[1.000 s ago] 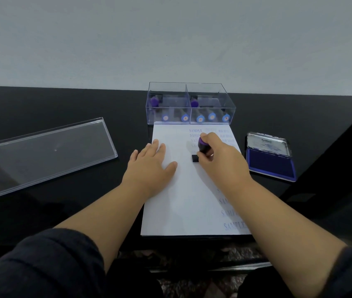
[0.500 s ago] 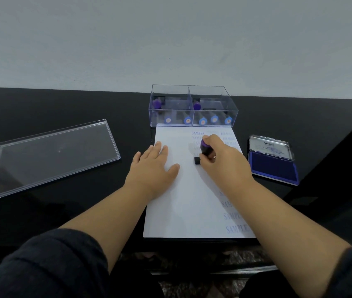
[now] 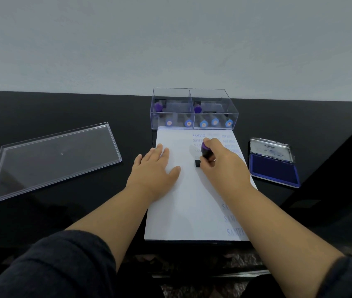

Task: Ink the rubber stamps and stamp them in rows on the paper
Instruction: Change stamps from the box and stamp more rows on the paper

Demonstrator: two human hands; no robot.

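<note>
Right hand (image 3: 222, 166) grips a purple-handled stamp (image 3: 205, 152) pressed mid-sheet on the paper (image 3: 183, 211) as the left hand (image 3: 155, 168) lies flat on its left side, where a tilted stamp could smudge the impression.

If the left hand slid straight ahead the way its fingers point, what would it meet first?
Probably the clear stamp box at the paper's far edge; the left hand lies flat, with only bare paper ahead of its fingertips.

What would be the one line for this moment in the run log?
step: stamping | right hand: grips stamp, base on paper | left hand: flat on paper | ink pad: open, right of paper
</note>
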